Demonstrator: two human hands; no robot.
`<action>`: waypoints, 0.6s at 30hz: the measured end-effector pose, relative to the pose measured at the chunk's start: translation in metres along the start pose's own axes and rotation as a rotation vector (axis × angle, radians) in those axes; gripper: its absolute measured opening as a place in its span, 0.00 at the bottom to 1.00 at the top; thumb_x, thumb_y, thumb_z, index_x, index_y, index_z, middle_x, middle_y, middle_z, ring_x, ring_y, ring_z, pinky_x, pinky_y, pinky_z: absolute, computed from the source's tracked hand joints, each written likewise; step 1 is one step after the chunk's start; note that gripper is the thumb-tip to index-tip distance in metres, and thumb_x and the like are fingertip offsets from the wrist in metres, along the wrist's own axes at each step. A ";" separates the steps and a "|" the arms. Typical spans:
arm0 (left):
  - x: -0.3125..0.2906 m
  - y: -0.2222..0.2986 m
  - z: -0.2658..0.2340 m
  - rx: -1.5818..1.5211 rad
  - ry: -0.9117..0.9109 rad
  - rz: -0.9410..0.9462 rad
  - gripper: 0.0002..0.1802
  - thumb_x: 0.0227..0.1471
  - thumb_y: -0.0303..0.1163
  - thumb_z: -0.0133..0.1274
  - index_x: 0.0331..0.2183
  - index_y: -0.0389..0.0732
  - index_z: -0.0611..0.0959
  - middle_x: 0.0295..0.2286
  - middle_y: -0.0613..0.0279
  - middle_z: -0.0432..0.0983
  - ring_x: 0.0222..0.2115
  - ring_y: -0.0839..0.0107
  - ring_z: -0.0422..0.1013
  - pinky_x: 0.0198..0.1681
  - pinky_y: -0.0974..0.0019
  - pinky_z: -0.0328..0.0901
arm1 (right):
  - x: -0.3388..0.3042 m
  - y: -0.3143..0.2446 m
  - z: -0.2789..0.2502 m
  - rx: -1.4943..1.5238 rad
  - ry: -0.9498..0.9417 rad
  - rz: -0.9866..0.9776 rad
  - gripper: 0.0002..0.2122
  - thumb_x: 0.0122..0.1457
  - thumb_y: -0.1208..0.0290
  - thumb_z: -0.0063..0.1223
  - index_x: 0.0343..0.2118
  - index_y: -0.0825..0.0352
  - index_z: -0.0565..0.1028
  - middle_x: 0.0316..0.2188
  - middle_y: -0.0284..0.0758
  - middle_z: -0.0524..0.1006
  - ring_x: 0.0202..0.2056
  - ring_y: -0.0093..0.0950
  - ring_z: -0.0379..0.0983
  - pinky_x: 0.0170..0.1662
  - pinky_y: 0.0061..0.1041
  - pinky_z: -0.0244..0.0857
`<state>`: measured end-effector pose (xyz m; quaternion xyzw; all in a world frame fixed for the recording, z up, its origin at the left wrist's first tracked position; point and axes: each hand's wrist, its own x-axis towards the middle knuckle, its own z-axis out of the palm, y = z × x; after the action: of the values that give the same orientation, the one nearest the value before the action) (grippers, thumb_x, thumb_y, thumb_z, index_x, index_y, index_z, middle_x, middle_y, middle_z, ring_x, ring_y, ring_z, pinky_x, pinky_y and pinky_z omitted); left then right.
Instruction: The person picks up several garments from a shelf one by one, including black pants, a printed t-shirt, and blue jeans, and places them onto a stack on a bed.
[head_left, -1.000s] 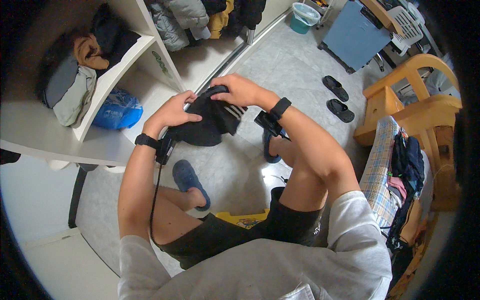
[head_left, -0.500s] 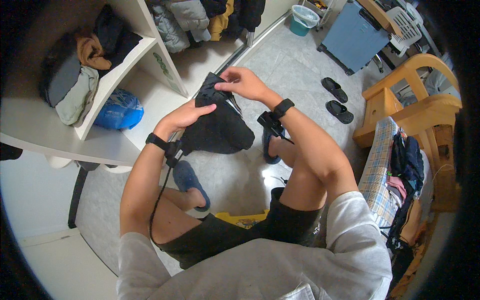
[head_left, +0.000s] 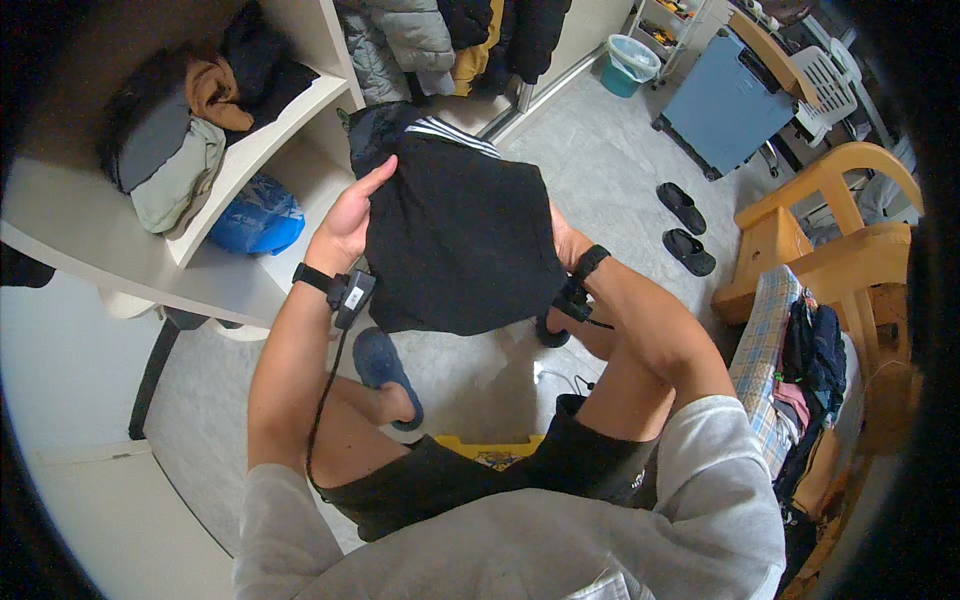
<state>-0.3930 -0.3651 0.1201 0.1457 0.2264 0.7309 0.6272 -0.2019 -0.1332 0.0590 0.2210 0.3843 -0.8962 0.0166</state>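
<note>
Head view, looking straight down at a seated person holding a black garment (head_left: pixel 455 235) up in front of them, between the knees and the white shelf unit (head_left: pixel 250 165). Compared to 0.5 s ago the garment has come up and spread out: back then it was a bunched dark lump low between the hands, now it hangs as a wide flat panel with white stripes showing along its top edge. Both arms have lifted with it.

Left hand (head_left: pixel 345 220) grips the garment's left edge, thumb side facing the camera, fingers closed on the cloth and mostly tucked behind it. Right hand (head_left: pixel 563 240) is almost completely hidden behind the fabric, only the heel of the hand and the wristband (head_left: pixel 590 262) peek out, so I can't tell what those fingers are doing.

A black wrist device (head_left: pixel 352 295) with a cable sits on the left wrist. Folded clothes (head_left: pixel 165 150) and a blue bag (head_left: pixel 255 220) are on the shelves, pair of black slippers (head_left: pixel 685 228) on the floor, wooden chair (head_left: pixel 830 235) to the right. Whether it's a shirt or shorts is hard to make out.
</note>
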 end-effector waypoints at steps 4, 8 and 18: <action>-0.002 0.008 -0.014 -0.007 0.044 0.035 0.21 0.68 0.39 0.50 0.51 0.32 0.82 0.47 0.49 0.82 0.46 0.57 0.80 0.55 0.57 0.72 | -0.008 -0.018 0.016 0.360 -0.352 0.218 0.43 0.60 0.29 0.48 0.60 0.70 0.73 0.59 0.44 0.75 0.59 0.44 0.70 0.66 0.45 0.58; -0.002 0.011 -0.023 0.008 0.074 0.024 0.21 0.68 0.40 0.51 0.51 0.32 0.82 0.47 0.49 0.82 0.45 0.58 0.80 0.55 0.58 0.73 | -0.004 -0.037 0.007 0.322 -0.356 0.101 0.39 0.62 0.34 0.50 0.60 0.70 0.73 0.58 0.44 0.76 0.57 0.43 0.72 0.65 0.44 0.62; -0.002 0.008 -0.026 0.208 0.244 0.007 0.24 0.66 0.41 0.53 0.53 0.32 0.80 0.50 0.51 0.80 0.49 0.60 0.78 0.56 0.59 0.71 | -0.035 -0.056 0.069 -0.366 0.055 -0.175 0.18 0.63 0.73 0.61 0.54 0.70 0.75 0.51 0.40 0.80 0.50 0.33 0.78 0.54 0.34 0.74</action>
<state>-0.4123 -0.3722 0.1017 0.1208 0.3751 0.7179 0.5739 -0.2079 -0.1466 0.1529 0.2046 0.5587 -0.8031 -0.0320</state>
